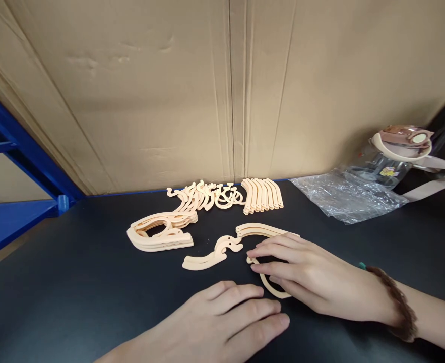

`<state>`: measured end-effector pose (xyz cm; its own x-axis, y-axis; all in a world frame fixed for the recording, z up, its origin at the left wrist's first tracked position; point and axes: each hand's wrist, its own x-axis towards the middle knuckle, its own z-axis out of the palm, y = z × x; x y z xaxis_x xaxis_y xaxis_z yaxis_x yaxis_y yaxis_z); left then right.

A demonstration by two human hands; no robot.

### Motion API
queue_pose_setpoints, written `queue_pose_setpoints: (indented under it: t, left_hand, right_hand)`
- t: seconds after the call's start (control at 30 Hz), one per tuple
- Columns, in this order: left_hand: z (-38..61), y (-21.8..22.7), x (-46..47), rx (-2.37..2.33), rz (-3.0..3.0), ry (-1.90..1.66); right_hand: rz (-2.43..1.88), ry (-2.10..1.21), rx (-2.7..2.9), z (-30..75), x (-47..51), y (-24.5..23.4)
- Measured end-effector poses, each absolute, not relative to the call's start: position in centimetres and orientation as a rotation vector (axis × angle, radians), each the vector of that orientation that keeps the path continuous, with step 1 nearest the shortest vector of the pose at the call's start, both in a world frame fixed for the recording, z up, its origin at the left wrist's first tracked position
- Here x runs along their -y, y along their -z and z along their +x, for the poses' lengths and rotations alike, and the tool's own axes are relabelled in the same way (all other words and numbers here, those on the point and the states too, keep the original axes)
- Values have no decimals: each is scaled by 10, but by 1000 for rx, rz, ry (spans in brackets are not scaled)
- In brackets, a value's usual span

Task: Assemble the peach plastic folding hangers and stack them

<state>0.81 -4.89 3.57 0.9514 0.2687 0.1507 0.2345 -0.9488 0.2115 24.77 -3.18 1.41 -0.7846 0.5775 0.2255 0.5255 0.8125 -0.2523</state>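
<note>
My right hand lies with fingers stretched and slightly apart over a thin curved beige hook. Its fingertips touch the hook's rounded end, and the palm side is hidden. On the table close by, my left hand rests flat with its fingers extended, holding nothing that I can see. Just beyond the right fingers are curved beige arm pieces, partly covered by that hand. To their left lies a beige centre piece joined to an arm, with small holes at its end. They look like plastic folding-hanger parts.
A stack of folded beige hangers sits at the left. Behind it are loose beige hook pieces and a row of curved arms. Clear plastic film and a transparent lidded bottle occupy the right. Cardboard stands behind the black table.
</note>
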Motion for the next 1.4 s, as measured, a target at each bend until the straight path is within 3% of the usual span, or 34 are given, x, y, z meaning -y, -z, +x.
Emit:
queue_pose_setpoints:
  t: [0.23, 0.47, 0.8, 1.03, 1.4]
  left_hand:
    - [9, -32, 46, -379, 2992, -85]
    - [4, 1, 45, -368, 2973, -457]
    - [-8, 5, 48, -598, 3338, -653]
    - [-1, 0, 44, -713, 3099, -468]
    - [-5, -10, 38, -684, 2869, -317]
  right_hand:
    - [-824, -291, 2686, 251, 32, -12]
    - [-876, -224, 2616, 252, 32, -16]
    - [-777, -246, 2592, 255, 37, -24]
    - [-732, -478, 2660, 240, 62, -32]
    - [-610, -484, 2799, 231, 68, -35]
